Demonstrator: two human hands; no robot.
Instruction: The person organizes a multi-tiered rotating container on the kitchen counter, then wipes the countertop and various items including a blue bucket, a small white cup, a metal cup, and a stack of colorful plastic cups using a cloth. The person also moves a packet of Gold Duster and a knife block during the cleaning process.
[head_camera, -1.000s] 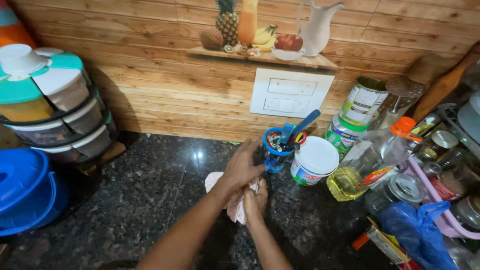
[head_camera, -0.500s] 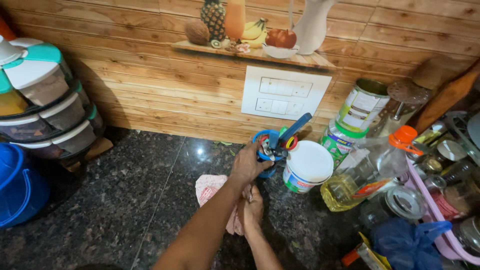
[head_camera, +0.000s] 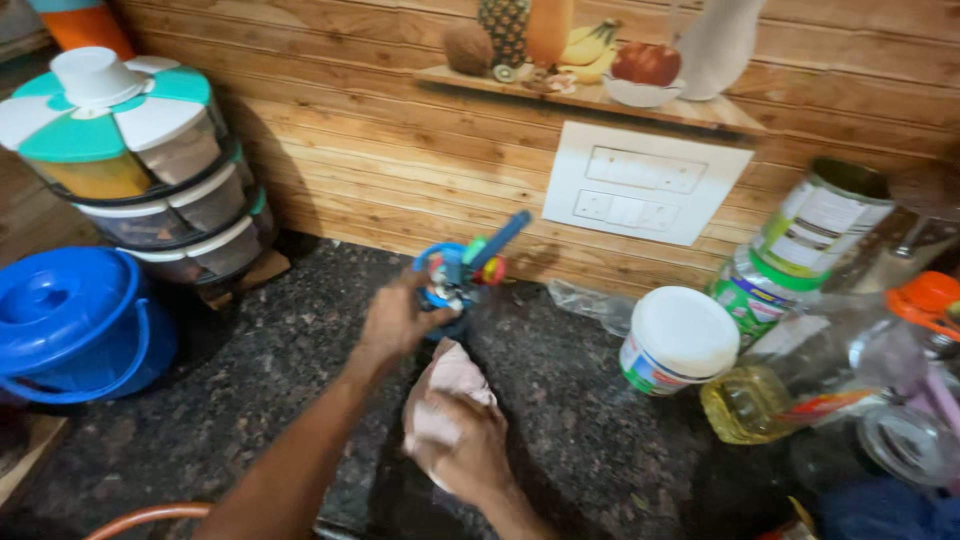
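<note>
Blue utensil holder (head_camera: 462, 280) is gripped by left hand (head_camera: 395, 322) at its 8 o'clock side (rigid plastic, likely light, tippy). Soft pink cloth (head_camera: 447, 395), bunched, is clutched in right hand (head_camera: 470, 455).

The left hand (head_camera: 400, 322) grips a blue holder (head_camera: 452, 283) full of coloured tools, lifted off the dark stone table (head_camera: 250, 400). Just below it, the right hand (head_camera: 468, 455) presses a pale pink cloth (head_camera: 445, 385) onto the table. To the right of both hands stand a white tub (head_camera: 678, 340) and an oil bottle (head_camera: 800, 385).
</note>
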